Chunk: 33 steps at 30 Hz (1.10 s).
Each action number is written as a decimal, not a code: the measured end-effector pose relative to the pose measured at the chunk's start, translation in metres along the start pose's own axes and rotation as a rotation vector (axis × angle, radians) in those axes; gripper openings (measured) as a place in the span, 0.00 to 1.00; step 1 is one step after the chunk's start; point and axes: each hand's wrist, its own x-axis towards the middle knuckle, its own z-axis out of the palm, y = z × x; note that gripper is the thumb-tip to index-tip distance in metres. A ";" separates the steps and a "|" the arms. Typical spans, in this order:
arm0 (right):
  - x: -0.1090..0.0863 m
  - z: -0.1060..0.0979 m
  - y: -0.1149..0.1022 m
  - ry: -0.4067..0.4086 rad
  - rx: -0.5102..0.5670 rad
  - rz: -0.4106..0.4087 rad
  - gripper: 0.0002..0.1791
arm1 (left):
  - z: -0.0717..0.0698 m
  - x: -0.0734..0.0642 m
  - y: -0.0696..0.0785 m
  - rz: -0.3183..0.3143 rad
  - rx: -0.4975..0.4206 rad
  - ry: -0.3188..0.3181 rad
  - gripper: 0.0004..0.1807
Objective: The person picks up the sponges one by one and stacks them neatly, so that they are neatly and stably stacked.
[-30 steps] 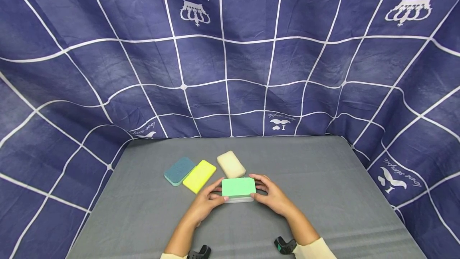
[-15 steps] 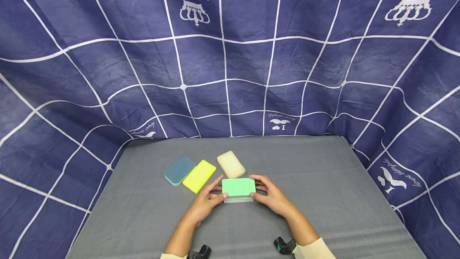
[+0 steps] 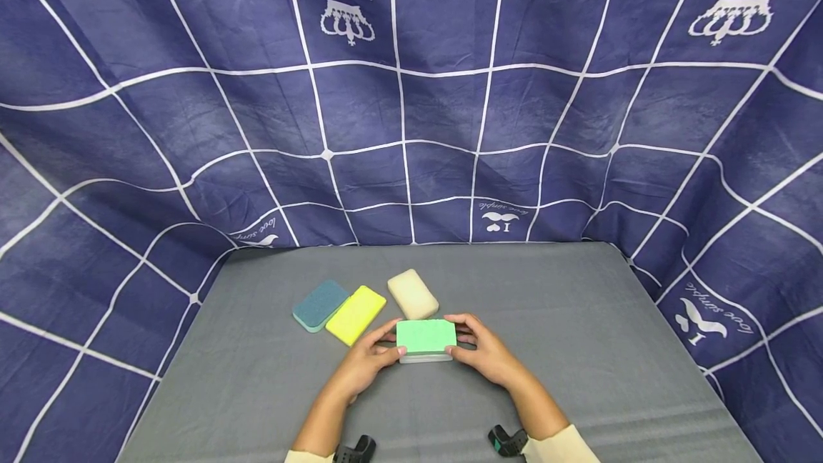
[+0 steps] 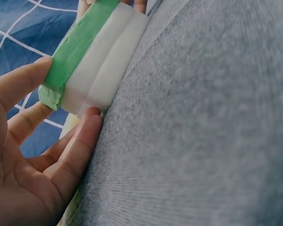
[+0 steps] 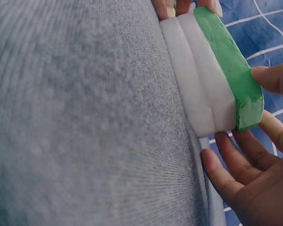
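Note:
A green sponge (image 3: 426, 336) lies flat on top of two stacked white sponges (image 5: 198, 75), whose front edge shows below it in the head view. My left hand (image 3: 363, 361) holds the left end of the green sponge between thumb and fingers, with lower fingers by the white ones. At the opposite end, my right hand (image 3: 484, 352) pinches the green sponge in the same manner, its thumb on the near edge. The lowest white sponge rests on the grey cloth, as both wrist views show. The far side of the stack is hidden in the head view.
Just behind the stack lies a cream sponge (image 3: 413, 294). A yellow sponge (image 3: 356, 315) and a dark teal sponge (image 3: 321, 305) lie side by side to the left. A blue checked curtain (image 3: 444, 106) encloses the grey table (image 3: 546, 291) at the back and sides.

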 end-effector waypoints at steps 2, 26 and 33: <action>0.000 0.000 -0.001 -0.002 -0.005 0.000 0.30 | 0.000 -0.001 0.001 0.003 -0.001 -0.002 0.37; 0.002 0.001 0.010 0.010 -0.024 0.009 0.29 | -0.003 0.003 0.006 0.034 -0.024 0.001 0.35; -0.001 0.001 -0.005 0.015 -0.053 0.002 0.29 | -0.007 0.013 0.015 0.115 0.024 0.139 0.27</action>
